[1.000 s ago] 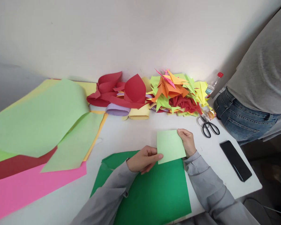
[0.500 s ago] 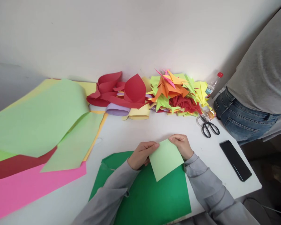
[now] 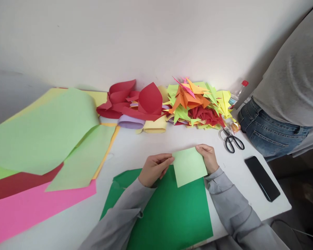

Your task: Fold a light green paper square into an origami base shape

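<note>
A small light-green paper square (image 3: pixel 189 166) is held between both hands above a dark-green sheet (image 3: pixel 172 215) on the white table (image 3: pixel 143 146). My left hand (image 3: pixel 155 169) pinches its upper left corner, fingers closed. Its upper right corner sits in the pinched fingers of my right hand (image 3: pixel 208 158). The square is slightly tilted, with its lower corner over the dark-green sheet.
Large light-green (image 3: pixel 41 132), yellow, red and pink (image 3: pixel 28 208) sheets lie at the left. A heap of folded coloured paper shapes (image 3: pixel 195 102) and red curls (image 3: pixel 135 100) sits by the wall. Black scissors (image 3: pixel 232 140), a black phone (image 3: pixel 262 177), a bottle (image 3: pixel 237 93). A person in jeans (image 3: pixel 284 104) stands right.
The square has been turned in my hands: from flat-edged to corner-down half a second ago, and now back nearer level and slightly higher. Both hands shifted with it.
</note>
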Demonstrator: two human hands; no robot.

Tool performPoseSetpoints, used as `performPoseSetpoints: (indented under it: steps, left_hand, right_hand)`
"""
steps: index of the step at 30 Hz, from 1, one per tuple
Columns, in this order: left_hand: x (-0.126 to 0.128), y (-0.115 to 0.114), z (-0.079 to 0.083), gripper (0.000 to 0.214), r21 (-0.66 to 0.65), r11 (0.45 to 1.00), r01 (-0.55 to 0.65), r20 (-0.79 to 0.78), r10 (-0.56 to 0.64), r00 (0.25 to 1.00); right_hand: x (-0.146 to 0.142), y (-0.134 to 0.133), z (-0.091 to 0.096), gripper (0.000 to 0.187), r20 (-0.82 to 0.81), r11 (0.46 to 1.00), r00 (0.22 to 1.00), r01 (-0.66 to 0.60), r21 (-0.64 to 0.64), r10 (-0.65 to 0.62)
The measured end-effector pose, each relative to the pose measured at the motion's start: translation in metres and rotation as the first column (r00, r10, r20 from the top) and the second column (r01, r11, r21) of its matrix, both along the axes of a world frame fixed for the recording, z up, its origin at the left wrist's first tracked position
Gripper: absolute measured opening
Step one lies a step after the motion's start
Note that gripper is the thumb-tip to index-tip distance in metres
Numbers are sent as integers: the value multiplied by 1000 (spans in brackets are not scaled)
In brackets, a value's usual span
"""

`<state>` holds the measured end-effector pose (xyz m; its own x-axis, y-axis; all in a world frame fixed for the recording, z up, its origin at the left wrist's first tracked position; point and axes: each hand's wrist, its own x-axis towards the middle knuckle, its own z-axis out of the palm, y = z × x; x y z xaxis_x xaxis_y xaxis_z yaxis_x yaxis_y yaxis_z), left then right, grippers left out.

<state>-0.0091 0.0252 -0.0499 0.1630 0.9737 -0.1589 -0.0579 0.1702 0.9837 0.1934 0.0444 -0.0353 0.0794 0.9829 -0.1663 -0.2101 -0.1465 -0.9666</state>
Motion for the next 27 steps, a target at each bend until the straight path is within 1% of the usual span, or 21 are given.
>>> performPoseSetpoints:
  steps: [3,10,13,18,20,23,25,27]
  left_hand:
    - [1,1,-1,35,33,997,-72,4,72,997]
    - [2,0,3,29,105,985,-139,31,136,990]
    - [2,0,2,26,140,979,-151,42,147,988]
    - [2,0,2,21,155,976,-155,26,153,988]
    - [1,0,3,20,149,979,-137,-18,141,990]
    - [1,0,5,22,126,991,-46,-87,58,995]
    - [2,1,6,22,115,993,10,-106,2,994]
    - [2,1,7,21,112,993,27,-106,-15,994]
  right_hand:
    - [1,0,-2,32,0,1000,1000,-7,15,7]
    - [3,1,-11,30,35,998,999,-29,59,27]
    - [3,2,-12,29,50,997,998,-40,68,37]
    - [2,1,-9,29,79,996,995,-63,64,57]
    - [1,0,-8,29,96,995,992,-84,51,79]
    - [-1,-1,-5,28,117,992,986,-126,24,122]
    - [-1,-2,-4,28,123,989,982,-149,10,146]
    - [-2,-2,-3,28,123,987,979,-161,-1,160]
